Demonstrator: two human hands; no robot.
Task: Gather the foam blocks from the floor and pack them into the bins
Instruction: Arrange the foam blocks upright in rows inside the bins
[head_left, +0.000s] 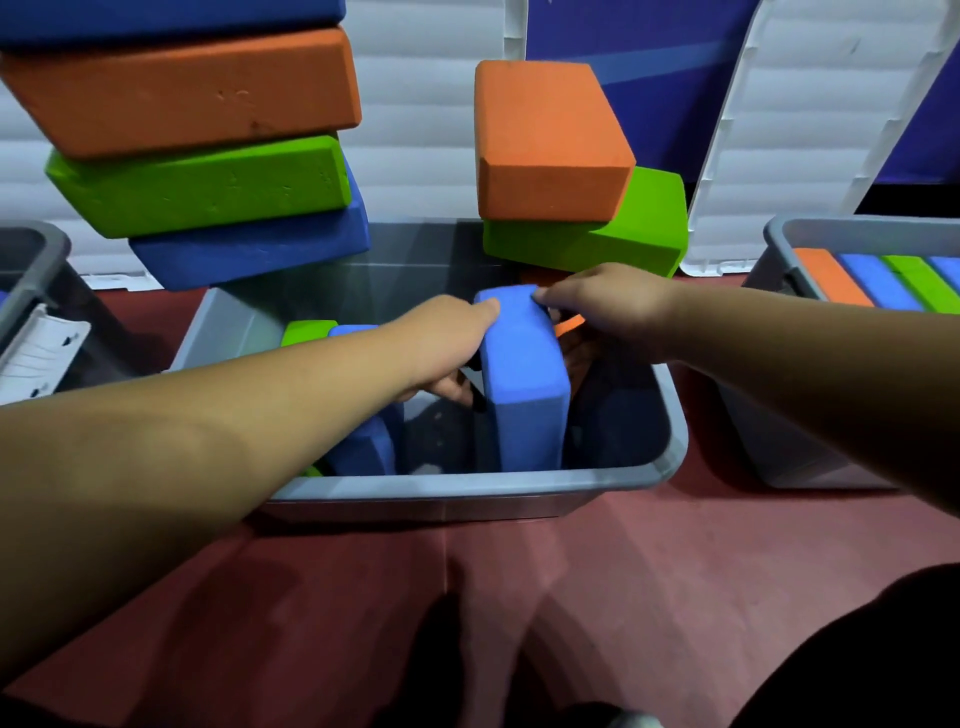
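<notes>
1. Far left of the left hand (447, 348): only the edge of a grey bin (31, 249) showed, with a white lid (41, 353) against it. Contents unreadable.
2. Up-left of that hand: a leaning stack (208, 156) of blue, orange, green and blue blocks overhung the middle bin's back-left corner. Likely to be knocked if the elbow rose.
3. Under the left forearm: a dark blue block (363, 447) stood packed on edge.
4. The left hand gripped the blue block (524, 384) with thumb on top and fingers curled down its left face.
5. The blue block stood on edge inside the middle bin (467, 488), near end close to the front wall. Best kept vertical, pressed down evenly, then slid left to close the gap.
6. The right hand (608, 306) grasped its far top corner. Open bin floor lay on both sides of the block.
7. Above the right hand: an orange block (550, 140) on a green block (623, 234), at the back rim. Little headroom.
8. Far right: the right bin (779, 234) held a row of blocks and looked full.
</notes>
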